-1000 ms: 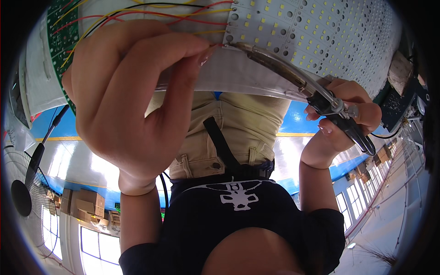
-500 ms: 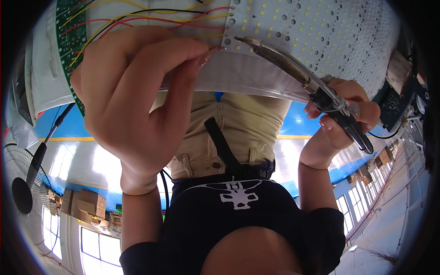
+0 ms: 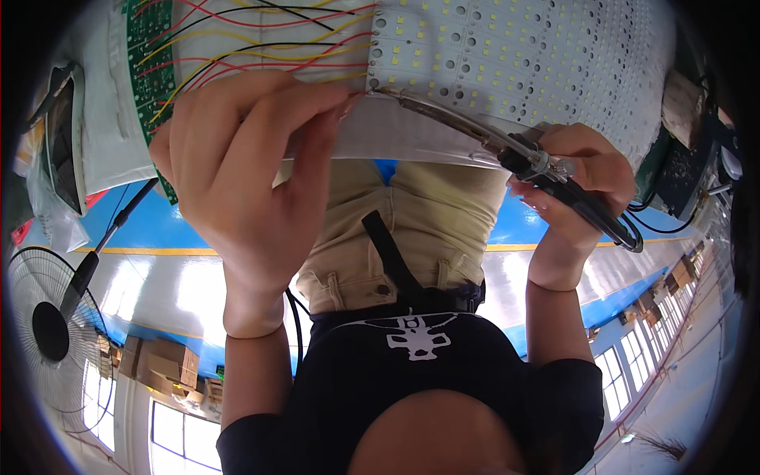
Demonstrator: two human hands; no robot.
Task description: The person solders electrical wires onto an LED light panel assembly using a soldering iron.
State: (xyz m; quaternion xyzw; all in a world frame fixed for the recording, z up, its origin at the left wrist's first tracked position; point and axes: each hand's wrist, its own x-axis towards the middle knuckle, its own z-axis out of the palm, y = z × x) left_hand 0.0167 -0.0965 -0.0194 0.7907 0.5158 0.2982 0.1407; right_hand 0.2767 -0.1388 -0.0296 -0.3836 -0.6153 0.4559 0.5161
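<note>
My left hand (image 3: 245, 158) pinches the end of a thin wire (image 3: 360, 93), reddish where it shows, at the near left corner of a white LED panel (image 3: 491, 59). Most of that wire is hidden by my fingers. Closed around its dark handle, my right hand (image 3: 586, 170) holds a soldering iron (image 3: 451, 119). The iron's tip is right beside the wire end, at the panel's corner; whether they touch I cannot tell. Red, yellow and black wires (image 3: 269, 47) run from a green circuit board (image 3: 150, 75) on the left to the panel's left edge.
The work sits on a pale covered table (image 3: 427, 142) with its near edge before my lap. A dark-screened device (image 3: 63, 138) is at the left, above a standing fan (image 3: 51, 328). On the right are dark equipment (image 3: 681, 178) and a cable. Cardboard boxes (image 3: 162, 364) stand beyond.
The soldering iron's tip has moved left and slightly nearer, from over the panel to its corner by the wire end. My left hand keeps its pinch. The whole view has shifted a little.
</note>
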